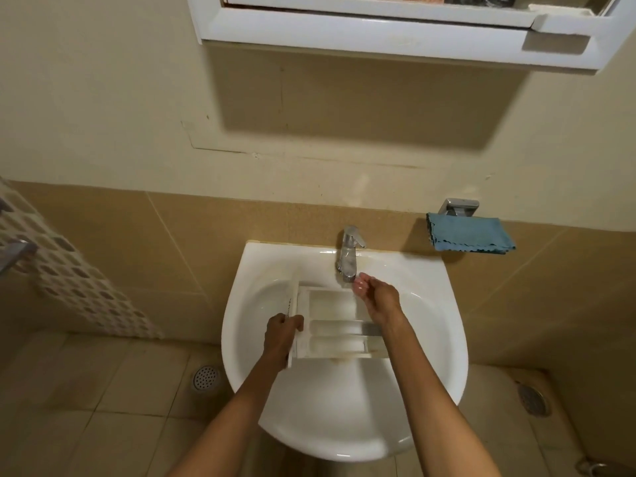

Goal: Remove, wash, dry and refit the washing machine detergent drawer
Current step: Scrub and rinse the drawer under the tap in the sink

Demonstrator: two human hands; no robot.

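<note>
a beige wall (103,98) fills most of the view, with a band of tan tiles (206,228) along its lower part and a tiled floor (103,407) below. a white cabinet (378,32) hangs at the top and throws a dark shadow on the wall under it. a spotted panel (69,270) slants down the left side. the white sink (344,435) stands against the tiles in the middle, and the detergent drawer (332,306) lies in its bowl, open side up, with its compartments showing and its front panel turned to the left. the right forearm crosses over the drawer's right end and hides that part. a folded blue cloth (469,234) hangs on the wall to the right of the sink, under a metal holder (459,206). the chrome tap (349,256) stands at the back rim, its spout over the drawer's far corner. the left hand (282,333) grips the front panel, fingers wrapped round its edge and covering part of it. the right hand (378,299) is just beside the spout, its fingers (361,282) loosely cupped and holding nothing that shows; whether they touch the tap cannot be told. one round floor drain (205,377) sits left of the sink and another drain (532,397) to the right.
</note>
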